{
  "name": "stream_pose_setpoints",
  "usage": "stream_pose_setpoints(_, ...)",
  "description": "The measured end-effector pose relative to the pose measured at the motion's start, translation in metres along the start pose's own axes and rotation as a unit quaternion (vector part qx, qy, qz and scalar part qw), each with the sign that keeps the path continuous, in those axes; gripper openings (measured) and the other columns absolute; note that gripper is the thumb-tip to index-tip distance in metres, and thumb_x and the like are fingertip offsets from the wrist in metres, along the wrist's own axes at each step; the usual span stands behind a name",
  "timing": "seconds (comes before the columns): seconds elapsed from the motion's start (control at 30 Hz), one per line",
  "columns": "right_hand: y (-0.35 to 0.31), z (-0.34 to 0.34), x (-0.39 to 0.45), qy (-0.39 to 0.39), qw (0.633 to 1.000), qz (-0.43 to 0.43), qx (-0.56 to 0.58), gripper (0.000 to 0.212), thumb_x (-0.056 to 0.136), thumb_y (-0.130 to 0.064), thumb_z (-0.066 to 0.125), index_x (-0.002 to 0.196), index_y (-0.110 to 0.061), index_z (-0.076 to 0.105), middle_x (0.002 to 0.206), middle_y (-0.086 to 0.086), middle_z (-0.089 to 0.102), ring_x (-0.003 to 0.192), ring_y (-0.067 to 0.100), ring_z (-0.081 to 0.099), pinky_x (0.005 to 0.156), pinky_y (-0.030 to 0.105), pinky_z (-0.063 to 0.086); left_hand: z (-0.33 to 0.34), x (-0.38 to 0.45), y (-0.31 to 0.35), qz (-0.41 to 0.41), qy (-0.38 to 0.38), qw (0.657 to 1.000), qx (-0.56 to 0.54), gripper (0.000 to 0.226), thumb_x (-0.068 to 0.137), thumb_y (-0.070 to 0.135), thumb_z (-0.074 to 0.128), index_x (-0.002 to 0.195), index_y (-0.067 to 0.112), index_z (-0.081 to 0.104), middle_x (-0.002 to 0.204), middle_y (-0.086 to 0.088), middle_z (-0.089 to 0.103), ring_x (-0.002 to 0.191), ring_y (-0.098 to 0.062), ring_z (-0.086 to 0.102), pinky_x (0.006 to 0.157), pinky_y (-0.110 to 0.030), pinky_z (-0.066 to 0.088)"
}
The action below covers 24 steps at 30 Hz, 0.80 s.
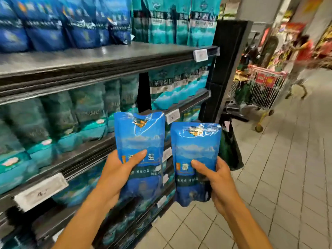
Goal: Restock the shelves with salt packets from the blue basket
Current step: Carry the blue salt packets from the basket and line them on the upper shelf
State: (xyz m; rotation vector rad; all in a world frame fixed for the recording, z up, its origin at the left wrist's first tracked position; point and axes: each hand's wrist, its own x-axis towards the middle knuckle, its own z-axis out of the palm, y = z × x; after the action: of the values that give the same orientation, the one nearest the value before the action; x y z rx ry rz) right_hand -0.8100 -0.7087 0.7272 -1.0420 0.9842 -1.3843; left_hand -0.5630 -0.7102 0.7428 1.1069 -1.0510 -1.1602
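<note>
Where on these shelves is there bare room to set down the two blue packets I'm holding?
The top shelf has a bare strip in front of the dark blue packets and teal packets, running to its price tag. A dark gap separates the teal rows below. The lower shelves are packed to the edge.

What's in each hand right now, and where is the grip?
Left hand grips one blue salt packet at its lower half; right hand grips another likewise.

salt packets [140, 141]: glossy plastic | shelf [107, 54]: smooth metal | floor [287, 177]: matt tile
</note>
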Motion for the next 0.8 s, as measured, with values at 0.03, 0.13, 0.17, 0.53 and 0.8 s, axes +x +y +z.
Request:
stream_pose_setpoints(0.03, -0.007, 0.004, 0.017, -0.009, 1.000, -0.014, -0.005, 0.044, 0.064, -0.028, 0.092, 0.105, -0.030, 0.077, 0.112, 0.005, 0.077, 0.101, 0.025, 0.075, 0.074, 0.032, 0.061, 0.003, 0.012, 0.010, 0.013, 0.002, 1.000, -0.004, 0.044, 0.067, 0.045, 0.081, 0.109, 0.037, 0.076, 0.114, 0.004, 0.077, 0.106, -0.017, 0.074, 0.092, -0.039, 0.054)
stream_pose_setpoints(0.13, -0.030, 0.020, 0.066, -0.040, 0.998, -0.047, -0.011, 0.040, 0.067, -0.028, 0.087, 0.105, -0.028, 0.078, 0.112, 0.005, 0.077, 0.101, 0.023, 0.075, 0.075, 0.028, 0.060, 0.007, 0.045, 0.042, 0.046, 0.006, 0.999, 0.004, 0.045, 0.068, 0.042, 0.080, 0.111, 0.030, 0.077, 0.113, 0.002, 0.077, 0.105, -0.019, 0.074, 0.096, -0.043, 0.053)
stream_pose_setpoints(0.17, -0.038, 0.026, 0.080, -0.051, 0.997, -0.055, -0.007, 0.038, 0.067, -0.029, 0.085, 0.104, -0.028, 0.079, 0.112, 0.004, 0.077, 0.102, 0.023, 0.075, 0.075, 0.027, 0.060, 0.009, 0.054, 0.053, 0.059, 0.013, 0.998, 0.010, 0.046, 0.068, 0.042, 0.080, 0.112, 0.026, 0.076, 0.114, 0.003, 0.077, 0.106, -0.018, 0.074, 0.097, -0.043, 0.053)
stream_pose_setpoints(0.53, -0.147, 0.102, 0.225, -0.186, 0.973, -0.121, 0.057, 0.037, 0.070, -0.025, 0.079, 0.106, -0.019, 0.074, 0.113, 0.003, 0.077, 0.103, 0.022, 0.072, 0.087, 0.045, 0.060, 0.038, 0.128, 0.183, 0.261, 0.127, 0.951, 0.105, 0.015, 0.089, 0.012, 0.074, 0.100, 0.023, 0.074, 0.104, 0.008, 0.079, 0.101, -0.011, 0.074, 0.090, -0.034, 0.058)
stream_pose_setpoints(0.8, -0.221, 0.172, 0.349, -0.292, 0.947, -0.102, 0.092, 0.046, 0.084, -0.012, 0.073, 0.128, -0.005, 0.062, 0.116, 0.011, 0.073, 0.099, 0.026, 0.070, 0.086, 0.052, 0.060, 0.047, 0.222, 0.272, 0.270, 0.189, 0.941, 0.073, 0.023, 0.092, 0.006, 0.069, 0.114, 0.011, 0.070, 0.092, 0.001, 0.079, 0.080, -0.012, 0.075, 0.066, -0.032, 0.062)
